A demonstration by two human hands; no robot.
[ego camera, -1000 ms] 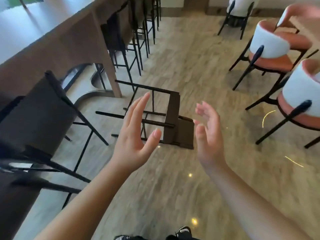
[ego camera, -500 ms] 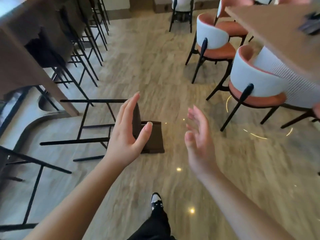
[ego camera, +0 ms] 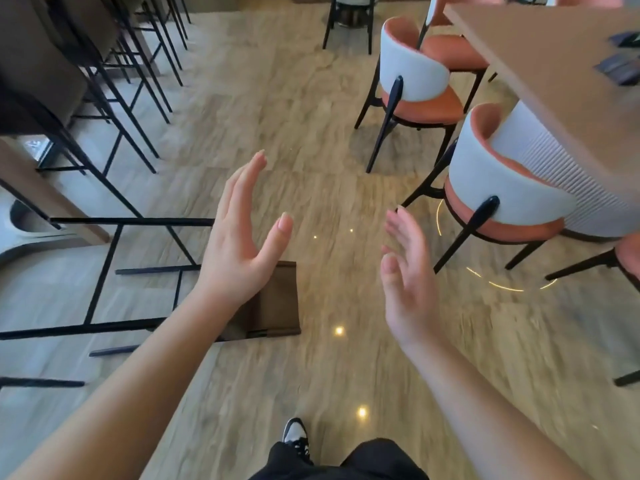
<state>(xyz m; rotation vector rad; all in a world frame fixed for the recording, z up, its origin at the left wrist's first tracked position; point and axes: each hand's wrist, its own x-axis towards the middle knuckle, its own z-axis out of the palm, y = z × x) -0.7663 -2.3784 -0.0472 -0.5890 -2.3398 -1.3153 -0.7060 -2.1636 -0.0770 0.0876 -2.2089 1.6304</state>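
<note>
A bar stool (ego camera: 277, 299) with a dark brown seat and thin black metal legs lies tipped on its side on the wood-look floor, legs pointing left. My left hand (ego camera: 239, 244) hovers above its seat, fingers straight, palm facing right, holding nothing. My right hand (ego camera: 408, 275) is raised to the right of the stool, fingers relaxed, palm facing left, also empty. Neither hand touches the stool. My left forearm hides part of the seat.
Upright bar stools (ego camera: 114, 81) line a counter at the left. Orange and white chairs (ego camera: 491, 195) stand around a wooden table (ego camera: 540, 64) at the right. My shoe (ego camera: 294, 434) and dark trouser leg show at the bottom. Bare floor (ego camera: 277, 98) stretches ahead between stools and chairs.
I have stepped closer, so the fallen stool now lies nearer and lower in view, under my left hand. Both hands stay raised and empty.
</note>
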